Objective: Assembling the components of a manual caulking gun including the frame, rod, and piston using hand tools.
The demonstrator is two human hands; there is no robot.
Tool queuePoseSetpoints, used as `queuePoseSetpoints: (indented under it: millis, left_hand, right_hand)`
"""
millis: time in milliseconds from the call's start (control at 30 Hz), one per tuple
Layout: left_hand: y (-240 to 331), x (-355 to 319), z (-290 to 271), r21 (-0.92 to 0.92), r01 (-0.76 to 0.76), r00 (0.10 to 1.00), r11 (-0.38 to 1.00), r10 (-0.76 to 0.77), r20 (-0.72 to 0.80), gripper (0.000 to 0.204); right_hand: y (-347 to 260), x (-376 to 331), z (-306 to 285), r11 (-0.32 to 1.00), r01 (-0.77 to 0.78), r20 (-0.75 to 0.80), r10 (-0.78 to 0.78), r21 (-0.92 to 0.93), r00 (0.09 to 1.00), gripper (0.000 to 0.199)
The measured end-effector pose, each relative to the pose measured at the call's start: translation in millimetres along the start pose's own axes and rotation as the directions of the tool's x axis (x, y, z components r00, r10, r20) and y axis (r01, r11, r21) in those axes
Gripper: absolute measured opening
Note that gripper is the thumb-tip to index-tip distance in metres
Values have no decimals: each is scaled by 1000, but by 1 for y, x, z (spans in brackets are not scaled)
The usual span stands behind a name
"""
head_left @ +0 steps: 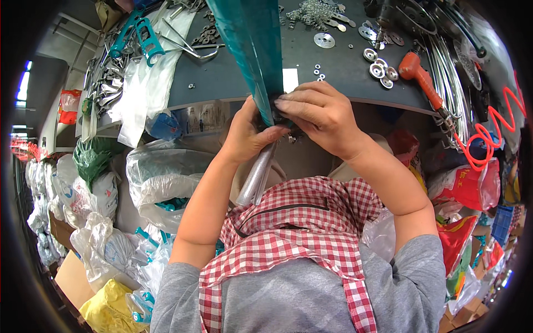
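Note:
A long teal, glossy, blade-like piece (250,47) stands up from my hands toward the top of the view, and narrows at its lower end. My left hand (247,130) is closed around that lower end, with the thumb across the front. A silver metal tube (258,176) sticks out below my left hand toward my apron. My right hand (322,116) is closed, its fingertips pressed on a small dark part (276,105) beside the teal piece. The fingers hide most of that dark part.
On the dark workbench (222,77) lie metal discs (324,40), small nuts (319,72), round metal cups (377,70), and an orange power tool (420,77) with a coiled red hose (483,139). Teal brackets (149,41) lie at left. Plastic bags (161,177) crowd below the edge.

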State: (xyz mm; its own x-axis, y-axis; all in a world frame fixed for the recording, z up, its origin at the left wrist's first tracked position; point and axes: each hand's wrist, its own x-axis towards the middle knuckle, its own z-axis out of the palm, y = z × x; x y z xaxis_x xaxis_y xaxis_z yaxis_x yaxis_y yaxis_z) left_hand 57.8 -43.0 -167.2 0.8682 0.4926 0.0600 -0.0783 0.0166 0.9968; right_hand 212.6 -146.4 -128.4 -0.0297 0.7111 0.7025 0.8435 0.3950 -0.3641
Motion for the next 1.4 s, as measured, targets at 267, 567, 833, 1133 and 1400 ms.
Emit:
queuePoseSetpoints:
  millis: [267,567,833,1133,1400]
  left_hand:
    - [1,1,1,-106,49,998,993,-52,-22,65]
    - [-18,-1,-8,177,-17,999,984,23,-36,62]
    - [-2,0,2,-37,16,999,999,-17,-35,74]
    - [-2,-1,9,-35,-114,992,993,112,-58,63]
    - [13,-2,31,125,-61,950,990,96,-297,49]
  right_hand:
    - [13,3,0,982,173,115,-182,80,977,25]
    - [-9,3,-19,954,260,366,-192,-147,911,21]
    - [-3,-9,-19,1000,29,389,-24,-8,921,27]
    - [131,-96,-170,507,-431,-208,437,-746,875,40]
    - [162,-117,-197,213,-424,-156,714,-880,683,52]
